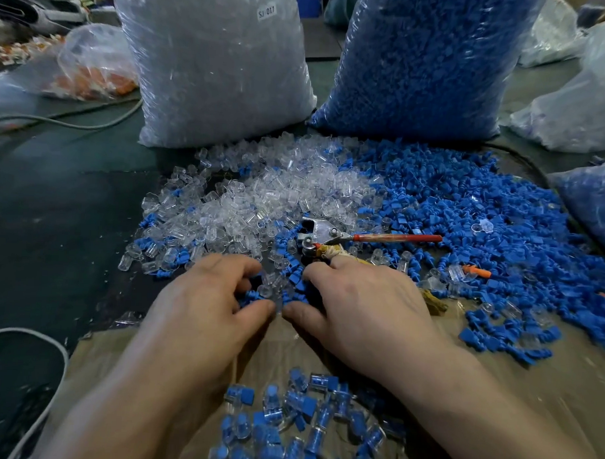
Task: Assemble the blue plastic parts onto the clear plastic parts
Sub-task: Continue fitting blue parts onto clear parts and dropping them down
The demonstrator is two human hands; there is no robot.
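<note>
Inspection from the head view: both hands are at the near edge of the loose stock on the dark green table (55,203), with their thumbs nearly touching. The left hand (206,294) is curled, thumb drawn toward the fingers, and I see blue plastic parts (466,214) enclosed between them. The right hand (360,300) is likewise curled, forefinger and thumb closed around more blue pieces. One clear piece (267,289) sits in the gap between the two sets of fingertips; I cannot tell which hand has it. The main heap of blue parts spreads to the right of the hands, and the clear plastic parts (261,193) are heaped beyond and left of them, the two heaps mixing where they meet. A metal crimping tool (331,235) with a red handle lies on the stock just beyond the right hand. Nearest the camera, between the forearms, a cluster of assembled pieces (301,425), blue inside clear, rests on a brown sheet (495,356). At the back stand two full bags: the bag of clear parts (214,61), labelled SJ 017, on the left, and the bag of blue parts (423,62) on the right. A grey cable (75,121) runs across the table at far left.
</note>
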